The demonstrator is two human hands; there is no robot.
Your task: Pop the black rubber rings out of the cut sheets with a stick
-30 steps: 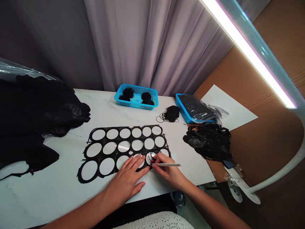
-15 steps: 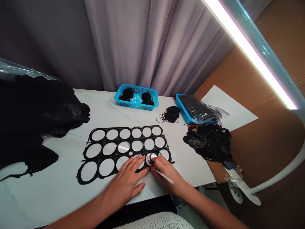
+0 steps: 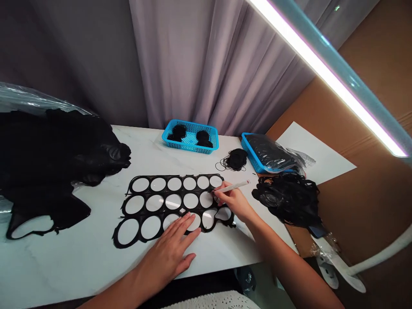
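Observation:
A black sheet [image 3: 163, 213] with several large round holes in rows lies flat on the white table. My left hand [image 3: 178, 231] rests palm down on its lower edge, fingers spread. Between the fingertips of my right hand [image 3: 232, 199] is a slim white pen-like tool [image 3: 236, 186], slanting up to the right. Its dark tip meets the sheet near the right end of the middle row; its exact kind is unclear. At the lower right, the strip between two holes is bent out of shape. Behind the sheet lies a pile of thin black rings [image 3: 237, 159].
A blue basket [image 3: 189, 147] holds bundles of black rings. Another blue basket [image 3: 252, 158] carries a plastic bag of black material. Black scraps [image 3: 289, 199] lie at right, a large black heap [image 3: 61, 150] at left. A lit lamp [image 3: 334, 81] hangs overhead.
My right hand has moved up from the bottom row to the middle row, and its tool now points the other way. The loose rings that were by its fingers no longer show there.

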